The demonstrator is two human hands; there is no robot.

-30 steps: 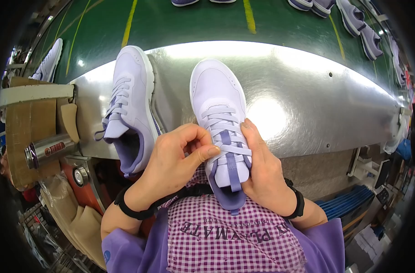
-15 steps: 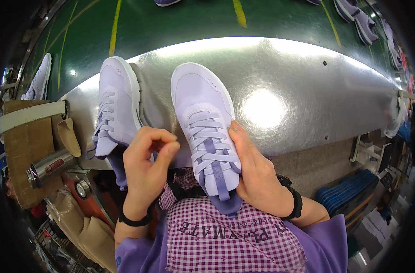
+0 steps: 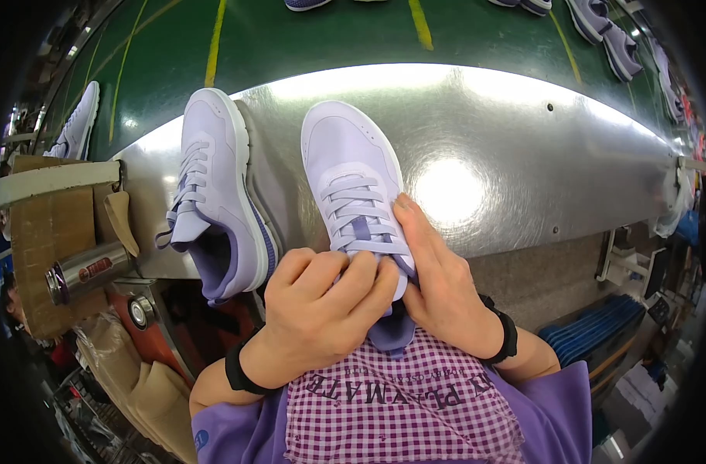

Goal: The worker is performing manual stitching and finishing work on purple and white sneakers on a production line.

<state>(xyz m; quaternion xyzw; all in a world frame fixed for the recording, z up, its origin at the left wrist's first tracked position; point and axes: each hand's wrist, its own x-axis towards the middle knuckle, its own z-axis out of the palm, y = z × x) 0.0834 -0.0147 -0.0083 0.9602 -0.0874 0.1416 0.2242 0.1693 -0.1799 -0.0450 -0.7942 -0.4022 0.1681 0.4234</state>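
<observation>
A pale lilac sneaker [image 3: 345, 147] with a white sole stands in front of me, toe pointing away, its heel end over my checked apron. My right hand [image 3: 453, 298] grips it along its right side, with the thumb near the collar. My left hand [image 3: 322, 313] is closed over the top of the lacing and the tongue. Whether its fingertips pinch a lace or the tongue is hidden. The flat lilac laces [image 3: 357, 205] lower down show crossed over the tongue. To the left, a matching sneaker [image 3: 214, 170] rests on the metal ledge, untouched, its collar toward me.
The shiny metal ledge [image 3: 508, 162] borders a green conveyor belt [image 3: 314, 46] with yellow lines, carrying several more sneakers [image 3: 620, 54]. At the left are a steel flask [image 3: 90, 271], a cardboard sheet [image 3: 55, 247] and a pale bar [image 3: 55, 184]. Blue slats [image 3: 589, 329] stand low at the right.
My left hand has moved right, from beside the sneaker onto its upper laces and tongue. Both sneakers sit slightly further right in view. My right hand keeps its hold.
</observation>
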